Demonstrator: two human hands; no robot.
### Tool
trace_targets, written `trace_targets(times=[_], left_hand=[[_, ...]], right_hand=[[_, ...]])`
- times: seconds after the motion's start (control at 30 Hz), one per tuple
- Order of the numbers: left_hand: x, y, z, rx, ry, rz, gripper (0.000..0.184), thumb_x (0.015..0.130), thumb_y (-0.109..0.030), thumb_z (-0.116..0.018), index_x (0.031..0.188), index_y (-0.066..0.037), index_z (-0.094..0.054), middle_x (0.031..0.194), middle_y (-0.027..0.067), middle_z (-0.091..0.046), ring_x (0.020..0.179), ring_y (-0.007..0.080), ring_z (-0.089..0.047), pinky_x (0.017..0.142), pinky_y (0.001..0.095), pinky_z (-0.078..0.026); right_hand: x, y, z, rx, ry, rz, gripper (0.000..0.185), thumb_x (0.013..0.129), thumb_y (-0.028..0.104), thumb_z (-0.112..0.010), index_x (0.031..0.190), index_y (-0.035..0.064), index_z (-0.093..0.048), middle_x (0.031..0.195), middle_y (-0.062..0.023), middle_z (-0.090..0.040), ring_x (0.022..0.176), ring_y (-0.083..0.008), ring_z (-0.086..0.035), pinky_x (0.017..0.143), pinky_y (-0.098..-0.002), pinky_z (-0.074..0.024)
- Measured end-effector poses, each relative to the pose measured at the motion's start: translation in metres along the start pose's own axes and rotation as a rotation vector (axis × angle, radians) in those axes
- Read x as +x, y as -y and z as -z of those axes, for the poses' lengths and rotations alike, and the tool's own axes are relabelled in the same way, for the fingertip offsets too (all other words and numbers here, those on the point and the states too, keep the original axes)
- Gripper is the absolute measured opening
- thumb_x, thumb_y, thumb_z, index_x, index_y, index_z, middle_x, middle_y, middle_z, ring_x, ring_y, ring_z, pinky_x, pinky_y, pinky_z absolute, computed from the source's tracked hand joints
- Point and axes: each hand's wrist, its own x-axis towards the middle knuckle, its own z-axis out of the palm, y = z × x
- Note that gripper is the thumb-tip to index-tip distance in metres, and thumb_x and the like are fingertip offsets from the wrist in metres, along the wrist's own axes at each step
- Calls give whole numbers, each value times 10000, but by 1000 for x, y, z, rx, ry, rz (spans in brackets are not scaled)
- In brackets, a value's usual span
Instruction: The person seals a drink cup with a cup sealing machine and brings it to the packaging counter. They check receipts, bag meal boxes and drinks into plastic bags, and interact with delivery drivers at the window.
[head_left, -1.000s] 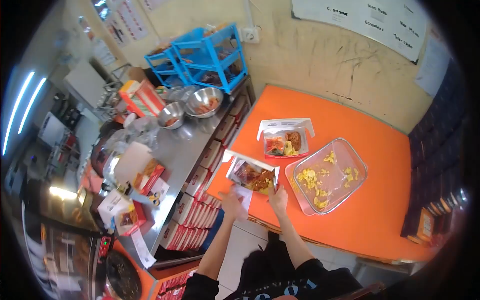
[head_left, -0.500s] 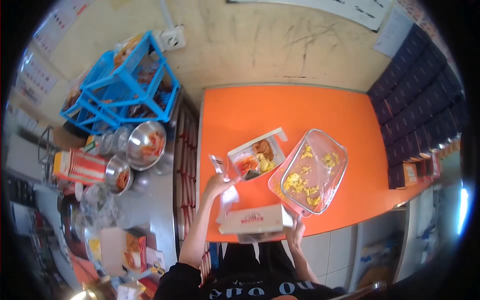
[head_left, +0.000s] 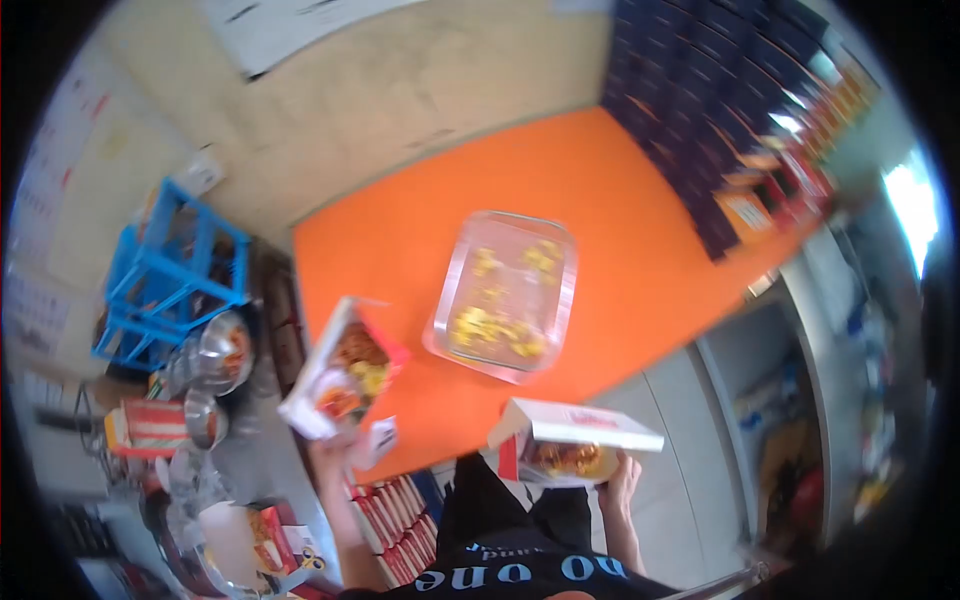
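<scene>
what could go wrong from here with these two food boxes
The right food box is held by the right hand beyond the front edge of the orange table, above the floor, so a slip could drop it there.
Its lid isn't fully closed and food shows at the gap, so tilting it might spill some.
The left food box is open near the table's left edge, with the left hand at its corner; a knock could spill it.

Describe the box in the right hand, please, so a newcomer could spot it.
Find the orange table. At its near edge, the right hand holds the box. Unlike the other box by the left hand, it has a white lid slanting over its food.
</scene>
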Motion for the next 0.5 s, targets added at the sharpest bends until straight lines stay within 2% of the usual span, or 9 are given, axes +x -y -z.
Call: trace_targets(times=[0.03,0.07,0.1,0.13,0.17,0.2,0.4,0.47,0.5], left_hand=[[-26,-23,10,41,-45,-5,155,796,-100,-591,928,-19,-597,788,41,-628,653,123,-590,591,265,-486],[-51,-53,11,-107,65,48,153,802,-74,-569,937,-6,-592,769,51,-623,656,118,-588,595,269,-488],[-84,-93,-3,-45,22,66,215,768,-18,-535,974,22,-584,790,71,-622,679,127,-598,606,281,-496],[-106,-102,-10,68,115,-10,258,743,8,-514,990,33,-580,821,84,-622,700,142,-606,621,291,-503],[-121,-107,-20,172,209,-109,302,718,33,-492,1007,44,-577,851,97,-623,721,157,-615,636,302,-509],[-147,-132,-54,175,346,-89,344,701,41,-483,1035,46,-564,882,106,-620,748,173,-619,653,310,-511],[-270,-192,-383,-85,1140,-82,429,692,43,-494,1120,55,-520,954,123,-614,819,202,-621,690,324,-510],[-321,-217,-518,174,1318,-48,457,733,6,-519,1189,23,-494,987,116,-612,843,200,-617,708,313,-504],[-361,-243,-581,237,1421,-151,446,734,-3,-516,1180,12,-509,988,94,-613,840,197,-615,718,318,-498]], right_hand=[[7,6,21,51,-99,-6,250,837,252,-477,926,18,-474,773,-85,-523,474,-155,-520,306,-259,-359],[15,12,47,104,-206,-11,225,835,242,-470,907,29,-473,745,-75,-518,451,-150,-501,305,-257,-346],[16,31,78,102,-113,-5,212,834,237,-469,908,39,-476,724,-67,-513,438,-147,-485,301,-252,-328],[20,48,113,112,-12,19,199,833,232,-467,910,49,-479,702,-59,-508,424,-143,-469,298,-247,-309],[31,57,150,182,-20,49,192,836,225,-458,919,53,-477,670,-46,-494,410,-140,-459,298,-247,-308],[28,76,182,223,-114,69,185,838,214,-452,928,54,-470,666,-50,-488,407,-141,-454,295,-248,-309],[70,123,427,474,-569,306,192,852,229,-456,904,46,-481,639,-35,-477,388,-123,-431,287,-258,-309],[111,156,516,489,-790,585,202,897,251,-431,895,67,-513,629,2,-489,420,-79,-444,328,-236,-330],[136,174,560,467,-925,716,219,924,262,-415,891,78,-531,624,23,-496,437,-54,-450,353,-220,-340]])
